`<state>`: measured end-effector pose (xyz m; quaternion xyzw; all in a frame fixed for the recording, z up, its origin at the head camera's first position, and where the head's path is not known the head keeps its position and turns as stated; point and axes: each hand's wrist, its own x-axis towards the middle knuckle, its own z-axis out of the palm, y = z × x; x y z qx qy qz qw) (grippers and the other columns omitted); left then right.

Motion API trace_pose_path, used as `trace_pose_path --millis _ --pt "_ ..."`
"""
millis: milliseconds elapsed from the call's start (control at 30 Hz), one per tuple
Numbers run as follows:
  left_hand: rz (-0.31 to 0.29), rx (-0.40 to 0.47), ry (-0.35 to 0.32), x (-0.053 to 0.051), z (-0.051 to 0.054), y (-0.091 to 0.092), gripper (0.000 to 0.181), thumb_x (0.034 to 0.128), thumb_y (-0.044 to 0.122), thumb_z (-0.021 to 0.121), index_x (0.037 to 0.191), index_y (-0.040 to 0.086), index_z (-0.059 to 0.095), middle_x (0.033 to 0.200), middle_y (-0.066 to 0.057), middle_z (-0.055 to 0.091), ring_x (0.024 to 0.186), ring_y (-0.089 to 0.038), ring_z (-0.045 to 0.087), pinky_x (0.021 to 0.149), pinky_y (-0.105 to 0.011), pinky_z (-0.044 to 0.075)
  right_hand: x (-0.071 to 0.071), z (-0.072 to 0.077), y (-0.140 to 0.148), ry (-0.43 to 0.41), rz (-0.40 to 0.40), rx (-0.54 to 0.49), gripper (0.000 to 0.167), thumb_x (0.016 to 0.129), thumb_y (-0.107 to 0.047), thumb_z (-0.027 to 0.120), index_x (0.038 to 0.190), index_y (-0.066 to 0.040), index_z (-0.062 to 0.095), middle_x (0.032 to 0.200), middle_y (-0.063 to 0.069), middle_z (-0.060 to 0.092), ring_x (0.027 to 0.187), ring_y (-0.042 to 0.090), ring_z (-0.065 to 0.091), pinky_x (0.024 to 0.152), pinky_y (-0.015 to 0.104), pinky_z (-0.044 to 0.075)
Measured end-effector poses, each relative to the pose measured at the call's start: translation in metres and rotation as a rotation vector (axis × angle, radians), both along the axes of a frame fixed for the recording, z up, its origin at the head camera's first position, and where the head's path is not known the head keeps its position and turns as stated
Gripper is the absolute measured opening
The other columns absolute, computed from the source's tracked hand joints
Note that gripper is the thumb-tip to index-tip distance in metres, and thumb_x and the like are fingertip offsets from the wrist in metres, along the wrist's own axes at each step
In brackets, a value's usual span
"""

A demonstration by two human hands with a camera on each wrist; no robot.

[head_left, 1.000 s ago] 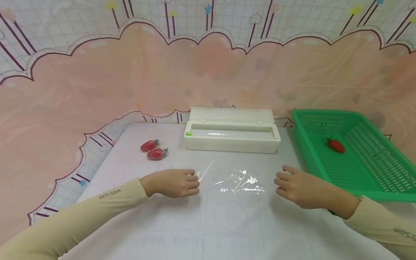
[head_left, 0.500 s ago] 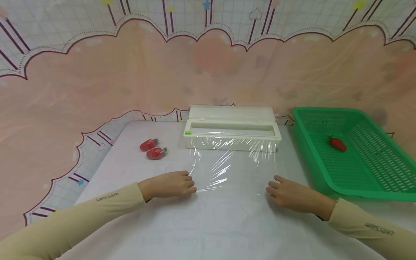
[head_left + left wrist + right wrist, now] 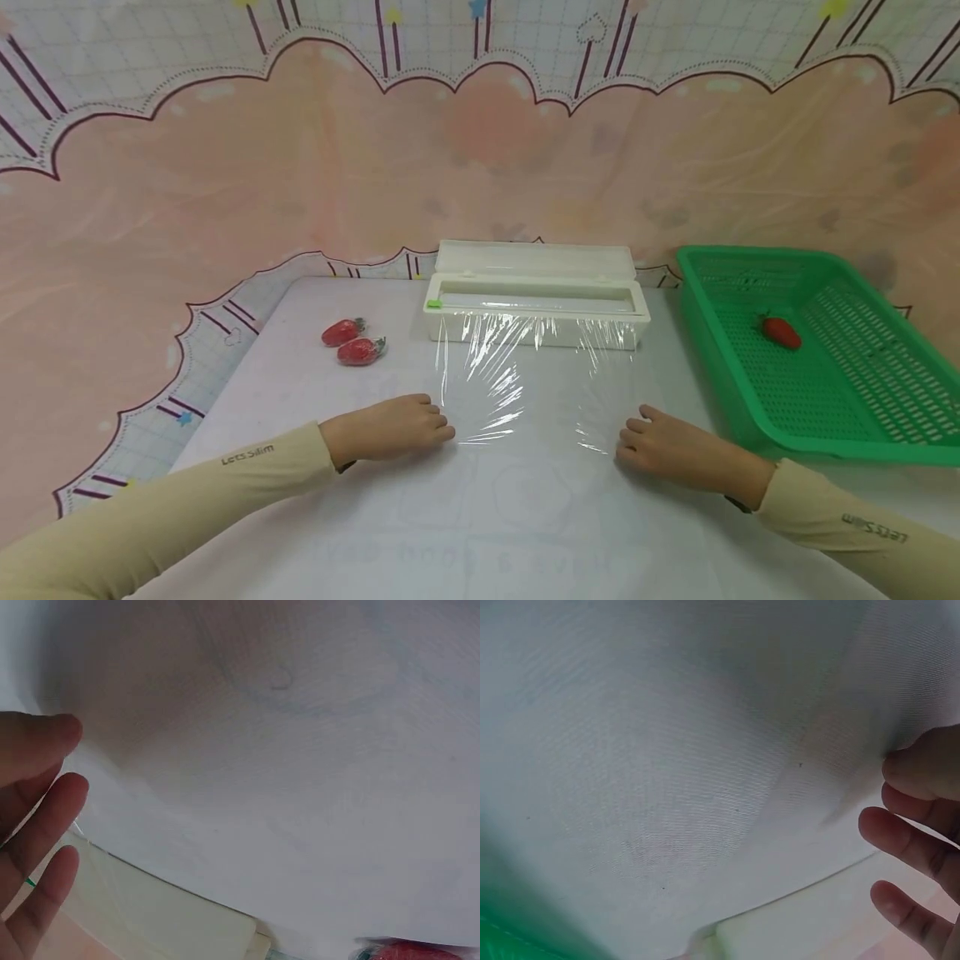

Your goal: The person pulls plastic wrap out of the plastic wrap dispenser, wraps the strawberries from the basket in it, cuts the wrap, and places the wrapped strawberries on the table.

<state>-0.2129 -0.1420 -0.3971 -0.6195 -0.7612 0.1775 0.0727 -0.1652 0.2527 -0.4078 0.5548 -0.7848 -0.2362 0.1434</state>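
Clear film (image 3: 506, 387) is pinched at its near corners between thumb and finger by the left hand (image 3: 393, 429) and the right hand (image 3: 681, 450), and is stretched between them, back to the white box (image 3: 532, 283).

"Lets Silim" (image 3: 247, 455) running along left cream sleeve (image 3: 195, 497), similar lettering (image 3: 875, 527) sitting upside down on right sleeve (image 3: 847, 543), faint, hardly legible words (image 3: 555, 562) showing across near white tabletop (image 3: 270, 379)

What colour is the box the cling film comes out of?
The dispenser box is off-white; best in the head view.
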Motion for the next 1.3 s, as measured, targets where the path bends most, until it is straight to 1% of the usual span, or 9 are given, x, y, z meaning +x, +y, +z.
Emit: trace_pose_path --millis 200,400,567,667,867,967,1067,1200,1300 --pt "0.039 0.018 -0.1 0.004 0.003 0.0 0.024 0.0798 0.004 0.069 0.093 0.014 0.051 0.079 0.005 0.057 0.071 -0.008 0.053 0.072 -0.021 0.046 0.001 0.003 -0.002 -0.066 -0.018 -0.009 0.032 0.067 -0.01 0.079 0.086 -0.015 0.053 0.073 -0.004 0.051 0.068 0.011 0.047 0.068 0.03 0.045" --pt "0.071 -0.04 -0.112 0.004 -0.001 0.0 0.019 0.0812 0.007 0.069 0.092 0.014 0.055 0.08 0.004 0.058 0.07 -0.008 0.053 0.068 -0.018 0.046 0.003 0.005 -0.003 -0.192 -0.091 -0.018 0.028 0.071 -0.005 0.074 0.089 -0.015 0.055 0.079 -0.003 0.056 0.073 0.012 0.051 0.072 0.034 0.049" --pt "0.133 -0.038 -0.171 0.003 0.0 0.003 0.012 0.0825 0.008 0.067 0.088 0.017 0.06 0.077 0.006 0.059 0.068 -0.008 0.053 0.067 -0.021 0.045 0.004 0.005 -0.003 -0.284 -0.145 -0.017 0.027 0.074 -0.009 0.074 0.091 -0.016 0.055 0.086 -0.004 0.06 0.078 0.013 0.054 0.072 0.034 0.048" --pt "0.143 -0.02 -0.17 0.002 0.001 0.006 0.011 0.0828 0.009 0.066 0.086 0.017 0.06 0.075 0.006 0.059 0.067 -0.009 0.053 0.067 -0.023 0.044 0.004 0.005 -0.003 -0.283 -0.15 -0.02 0.027 0.072 -0.012 0.075 0.09 -0.016 0.055 0.085 -0.004 0.06 0.077 0.013 0.053 0.069 0.033 0.045" --pt "0.145 0.091 -0.102 -0.005 -0.001 0.01 0.01 0.0844 0.01 0.064 0.091 0.014 0.057 0.076 0.004 0.058 0.069 -0.012 0.055 0.067 -0.025 0.046 0.004 0.009 -0.005 -0.217 -0.187 -0.018 0.021 0.072 -0.013 0.072 0.086 -0.016 0.057 0.079 -0.003 0.059 0.073 0.014 0.052 0.069 0.034 0.045" --pt "0.178 0.097 -0.124 -0.01 -0.004 0.01 0.009 0.0863 0.015 0.064 0.093 0.015 0.057 0.078 0.004 0.058 0.071 -0.011 0.055 0.066 -0.025 0.045 0.004 0.018 -0.007 -0.178 -0.232 0.01 0.02 0.074 -0.016 0.073 0.087 -0.016 0.058 0.081 -0.001 0.061 0.078 0.017 0.056 0.076 0.039 0.049" --pt "0.203 0.074 -0.169 -0.013 -0.004 0.01 0.008 0.0885 0.019 0.063 0.096 0.016 0.059 0.081 0.004 0.059 0.073 -0.011 0.055 0.069 -0.025 0.046 0.003 0.034 -0.009 -0.136 -0.25 0.004 0.025 0.074 -0.018 0.075 0.092 -0.014 0.058 0.088 0.003 0.064 0.084 0.021 0.059 0.081 0.043 0.05" --pt "0.203 0.062 -0.198 -0.015 -0.002 0.011 0.01 0.0871 0.018 0.064 0.096 0.017 0.06 0.082 0.004 0.061 0.074 -0.01 0.056 0.071 -0.025 0.047 -0.004 0.062 -0.004 -0.072 -0.22 -0.142 0.034 0.07 -0.02 0.078 0.097 -0.012 0.059 0.091 0.005 0.065 0.085 0.022 0.059 0.079 0.043 0.05" --pt "0.207 0.049 -0.204 -0.015 -0.002 0.012 0.012 0.0849 0.018 0.067 0.095 0.017 0.061 0.081 0.004 0.061 0.073 -0.011 0.056 0.071 -0.025 0.047 -0.015 0.081 0.008 -0.073 -0.181 -0.333 0.042 0.065 -0.022 0.081 0.101 -0.01 0.062 0.09 0.004 0.065 0.085 0.021 0.06 0.078 0.042 0.049"
